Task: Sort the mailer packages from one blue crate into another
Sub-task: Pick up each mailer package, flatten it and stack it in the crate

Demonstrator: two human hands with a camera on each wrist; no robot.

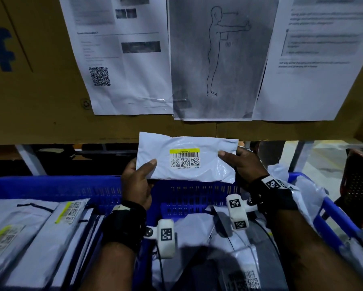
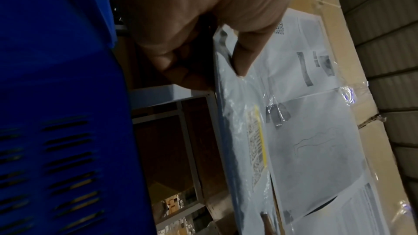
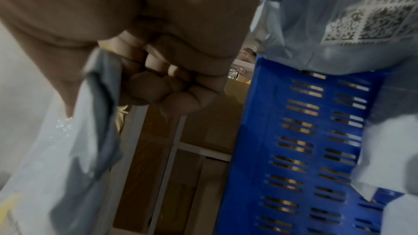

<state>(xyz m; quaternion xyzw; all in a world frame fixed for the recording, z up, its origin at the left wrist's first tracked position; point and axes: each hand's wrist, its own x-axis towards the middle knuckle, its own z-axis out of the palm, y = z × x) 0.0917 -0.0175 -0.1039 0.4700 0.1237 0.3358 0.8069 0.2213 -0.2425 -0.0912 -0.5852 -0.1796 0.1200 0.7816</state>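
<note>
Here, at frame centre, a mailer (image 1: 186, 158) held flat above the crates, label up: left hand (image 1: 137, 181) pinching its left edge, right hand (image 1: 242, 162) pinching the right. Likely light, soft, slick; best gripped by the edges. Left crate (image 1: 50, 186) lower left, right crate (image 1: 334, 217) lower right, both holding mailers; cardboard wall close behind.

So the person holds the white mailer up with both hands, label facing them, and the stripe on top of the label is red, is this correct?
Not quite: the stripe along the top of the label is yellow, not red, as the head view shows. The rest holds: the left hand and the right hand hold the white mailer up by its two ends, label facing the person.
</note>
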